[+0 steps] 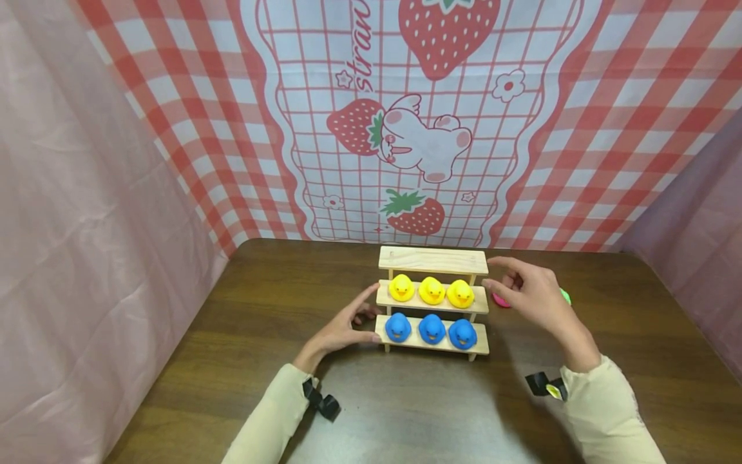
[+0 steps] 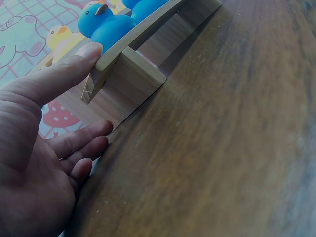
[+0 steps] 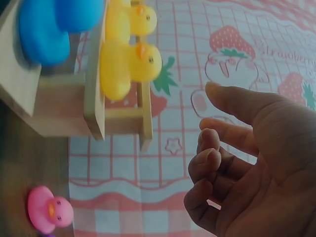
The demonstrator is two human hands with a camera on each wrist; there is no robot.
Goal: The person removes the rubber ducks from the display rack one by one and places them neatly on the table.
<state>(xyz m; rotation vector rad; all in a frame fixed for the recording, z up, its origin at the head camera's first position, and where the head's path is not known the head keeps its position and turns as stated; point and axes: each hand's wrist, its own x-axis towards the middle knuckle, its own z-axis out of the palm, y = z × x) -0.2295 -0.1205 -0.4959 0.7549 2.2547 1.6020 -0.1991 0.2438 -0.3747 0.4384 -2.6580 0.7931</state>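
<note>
A three-step wooden stand (image 1: 433,260) holds three yellow rubber ducks (image 1: 431,290) on its middle step and three blue rubber ducks (image 1: 431,329) on its lowest; the top step is bare. My left hand (image 1: 342,327) touches the stand's left end, its thumb (image 2: 91,51) against the lowest step and the other fingers beside the side panel. Off the stand's right end, near the upper steps, my right hand (image 1: 539,296) hovers with nothing in its loosely bent fingers. Under it shows a pink rubber duck (image 3: 49,210), mostly hidden in the head view.
A bright green item (image 1: 565,296) peeks out behind the right hand, and a purple bit (image 3: 48,235) shows below the pink duck. The stand is on a brown wooden table (image 1: 278,283). A strawberry-print cloth (image 1: 371,77) hangs behind, with pink curtains (image 1: 87,225) at the sides.
</note>
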